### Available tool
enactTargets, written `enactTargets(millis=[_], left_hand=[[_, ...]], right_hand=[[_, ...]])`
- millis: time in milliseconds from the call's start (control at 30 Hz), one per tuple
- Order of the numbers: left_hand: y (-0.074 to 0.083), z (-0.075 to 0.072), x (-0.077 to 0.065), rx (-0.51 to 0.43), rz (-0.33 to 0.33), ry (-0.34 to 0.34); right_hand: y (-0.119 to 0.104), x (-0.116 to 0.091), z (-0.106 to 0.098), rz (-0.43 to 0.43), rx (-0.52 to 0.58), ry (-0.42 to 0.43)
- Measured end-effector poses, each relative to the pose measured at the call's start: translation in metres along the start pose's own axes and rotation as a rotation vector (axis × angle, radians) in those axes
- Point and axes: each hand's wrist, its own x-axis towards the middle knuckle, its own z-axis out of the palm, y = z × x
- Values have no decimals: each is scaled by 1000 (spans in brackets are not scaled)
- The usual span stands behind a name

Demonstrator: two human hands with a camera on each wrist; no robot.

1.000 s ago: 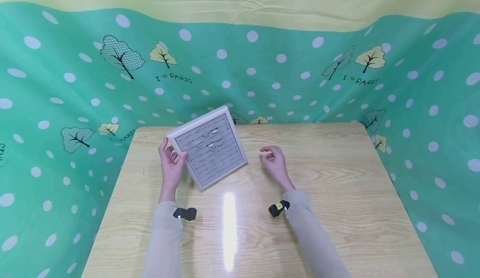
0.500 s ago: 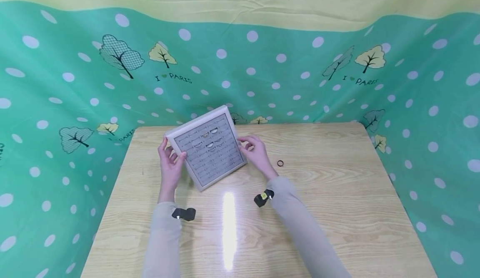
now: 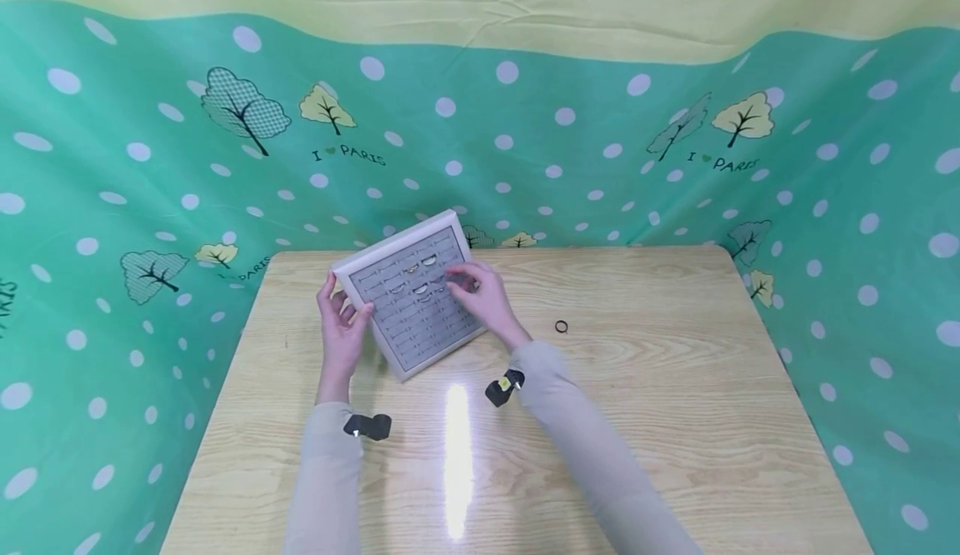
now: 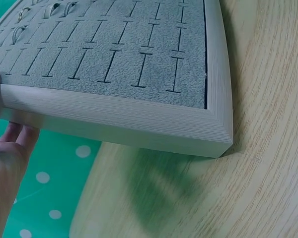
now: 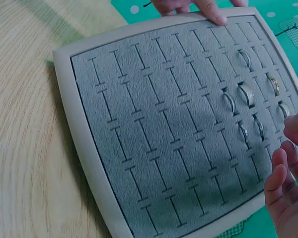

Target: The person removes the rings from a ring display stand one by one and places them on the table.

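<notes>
A grey ring display tray (image 3: pixel 420 330) with a pale frame stands tilted up at the back of the table. My left hand (image 3: pixel 342 330) grips its left edge, thumb in front and fingers behind. Several rings sit in its slots, among them a gold ring (image 5: pixel 273 85) and a wide silver ring (image 5: pixel 246 94). My right hand (image 3: pixel 486 301) is over the tray's right half, thumb and fingertips apart in the head view. In the right wrist view, a fingertip is close to a silver ring (image 5: pixel 283 109); whether it touches cannot be told.
A dark ring (image 3: pixel 561 327) lies on the wooden table (image 3: pixel 675 388), right of the tray. A green dotted curtain (image 3: pixel 480 147) hangs behind the table and along both sides.
My right hand has moved left from the table to over the tray, uncovering the dark ring on the table. My left hand and the tray have stayed in place.
</notes>
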Motion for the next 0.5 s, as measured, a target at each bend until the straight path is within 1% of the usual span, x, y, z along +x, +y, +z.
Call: enactTargets(millis=[233,500], left_hand=[[1,1,1,0,-18,-7],[3,0,-1,26,-34,-4]], right_hand=[[-11,7,8,-8,-3,-7],[-22,12,21,-17,-8,-29]])
